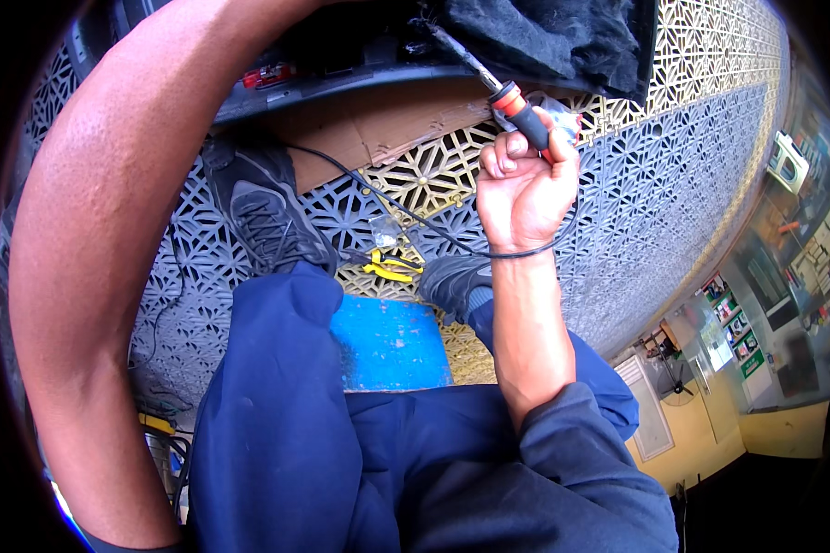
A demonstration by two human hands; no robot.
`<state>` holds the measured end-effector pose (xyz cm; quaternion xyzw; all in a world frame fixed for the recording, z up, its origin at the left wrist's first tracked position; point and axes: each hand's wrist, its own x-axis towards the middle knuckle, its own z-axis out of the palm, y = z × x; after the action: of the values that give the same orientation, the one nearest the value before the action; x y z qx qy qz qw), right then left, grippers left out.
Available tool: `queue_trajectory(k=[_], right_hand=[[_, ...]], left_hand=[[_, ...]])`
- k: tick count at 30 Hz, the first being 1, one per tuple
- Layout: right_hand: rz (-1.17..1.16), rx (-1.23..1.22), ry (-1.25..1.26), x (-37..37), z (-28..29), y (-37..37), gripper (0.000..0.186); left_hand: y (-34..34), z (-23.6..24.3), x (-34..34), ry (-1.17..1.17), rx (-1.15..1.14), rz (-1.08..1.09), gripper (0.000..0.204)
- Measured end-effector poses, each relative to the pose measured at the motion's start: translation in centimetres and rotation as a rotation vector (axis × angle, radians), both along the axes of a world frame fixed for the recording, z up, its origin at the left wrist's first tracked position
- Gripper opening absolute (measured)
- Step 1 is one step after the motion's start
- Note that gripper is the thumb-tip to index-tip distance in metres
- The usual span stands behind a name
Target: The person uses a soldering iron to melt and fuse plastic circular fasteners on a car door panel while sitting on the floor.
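My right hand [526, 189] is closed around the black and orange handle of a soldering iron [524, 115]. Its metal shaft points up and left, with the tip close to black fuzzy material [549, 37]. From the iron a black cable [415, 218] loops across my right wrist and runs left over the floor. My left arm [111, 240] arcs up the left side and leaves the top of the picture, so the left hand is out of sight. Behind the right fingers lies a crumpled clear plastic bag [570, 120], partly hidden.
Yellow-handled pliers [392, 265] and a small clear packet [385, 230] lie on perforated floor tiles [655, 175] between my shoes. A blue stool [392, 341] shows between my legs. Cardboard [378, 124] lies beside a dark curved panel [341, 92]. A red item [269, 76] rests near that panel.
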<state>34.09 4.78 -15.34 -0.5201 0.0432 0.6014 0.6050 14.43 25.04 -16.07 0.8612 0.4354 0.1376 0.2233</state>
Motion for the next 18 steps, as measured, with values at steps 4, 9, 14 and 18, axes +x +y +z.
queue_trajectory(k=[4,9,14,18], right_hand=[[-0.008,-0.012,0.004,0.7,-0.3,-0.8,0.032],[0.011,-0.008,0.002,0.2,0.2,-0.8,0.028],[-0.035,-0.007,0.023,0.1,-0.4,-1.1,0.034],[0.002,-0.019,0.010,0.1,-0.2,-1.2,0.029]], left_hand=[[0.1,0.1,-0.1,-0.012,-0.022,-0.002,0.028],[0.1,-0.3,0.1,0.008,-0.011,0.016,0.028],[0.4,-0.1,0.1,0.008,-0.049,0.001,0.028],[0.6,-0.4,-0.1,0.018,0.006,0.002,0.028]])
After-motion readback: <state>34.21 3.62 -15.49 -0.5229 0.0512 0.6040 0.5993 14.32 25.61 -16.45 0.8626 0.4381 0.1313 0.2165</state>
